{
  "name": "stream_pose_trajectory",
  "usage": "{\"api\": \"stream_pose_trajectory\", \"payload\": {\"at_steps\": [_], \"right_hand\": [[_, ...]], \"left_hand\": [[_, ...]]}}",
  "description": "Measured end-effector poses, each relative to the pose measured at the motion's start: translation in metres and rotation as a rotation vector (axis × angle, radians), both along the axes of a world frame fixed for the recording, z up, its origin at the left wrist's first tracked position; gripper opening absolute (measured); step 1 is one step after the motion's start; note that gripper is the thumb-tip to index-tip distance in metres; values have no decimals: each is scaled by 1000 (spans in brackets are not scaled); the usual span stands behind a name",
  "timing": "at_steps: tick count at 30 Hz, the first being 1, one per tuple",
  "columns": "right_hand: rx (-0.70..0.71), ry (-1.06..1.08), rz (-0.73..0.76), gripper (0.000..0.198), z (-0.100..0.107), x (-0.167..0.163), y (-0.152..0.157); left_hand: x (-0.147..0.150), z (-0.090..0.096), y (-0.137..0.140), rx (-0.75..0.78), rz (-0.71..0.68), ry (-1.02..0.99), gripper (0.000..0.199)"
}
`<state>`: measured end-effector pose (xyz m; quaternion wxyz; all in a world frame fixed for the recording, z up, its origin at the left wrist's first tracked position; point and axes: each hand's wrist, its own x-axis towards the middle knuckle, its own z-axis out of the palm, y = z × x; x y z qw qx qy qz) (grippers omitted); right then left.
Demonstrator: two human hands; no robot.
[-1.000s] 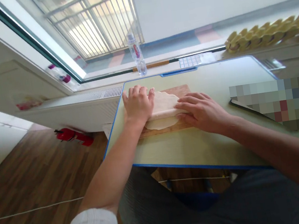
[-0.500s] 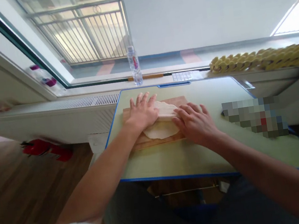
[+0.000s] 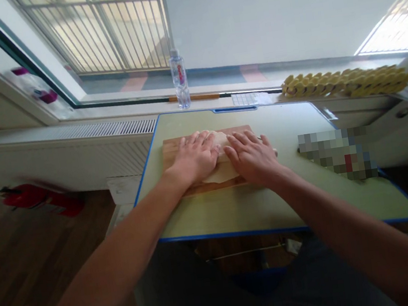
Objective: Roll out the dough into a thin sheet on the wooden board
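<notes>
A flattened sheet of pale dough (image 3: 222,173) lies on a wooden board (image 3: 171,150). Across the dough runs a thin, light rolling pin (image 3: 275,152), mostly covered by my hands; its right end shows beside my right hand. My left hand (image 3: 199,156) presses down flat over the pin and the dough's left part, fingers stretched forward and apart. Over the right part, my right hand (image 3: 250,154) also lies flat on the pin with its fingers extended. Neither hand is wrapped round it, and the middle of the pin is hard to make out between them.
The board rests on a pale green table (image 3: 212,212) with a blue edge. A blurred-out item (image 3: 337,154) lies at its right. Behind, the sill holds a clear water bottle (image 3: 180,80) and a yellow row of objects (image 3: 346,83). A red fire extinguisher (image 3: 43,198) lies at left.
My right hand has moved left along the pin, closer to my left hand, and the pin's right end has come into view. The camera view has shifted slightly.
</notes>
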<state>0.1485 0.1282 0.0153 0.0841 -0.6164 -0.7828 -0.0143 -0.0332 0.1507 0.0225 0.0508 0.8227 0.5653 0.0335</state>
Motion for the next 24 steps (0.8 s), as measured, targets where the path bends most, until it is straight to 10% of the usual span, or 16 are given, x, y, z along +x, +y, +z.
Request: {"api": "stream_pose_trajectory", "payload": {"at_steps": [10,24], "right_hand": [[85,49,78,63,-15,4,-94],[38,40,-27,63,0,-12,4]], "left_hand": [[-12,-13,-104,171,-88,-32,65],[-4,2,-10,18,35,-18,63]]}}
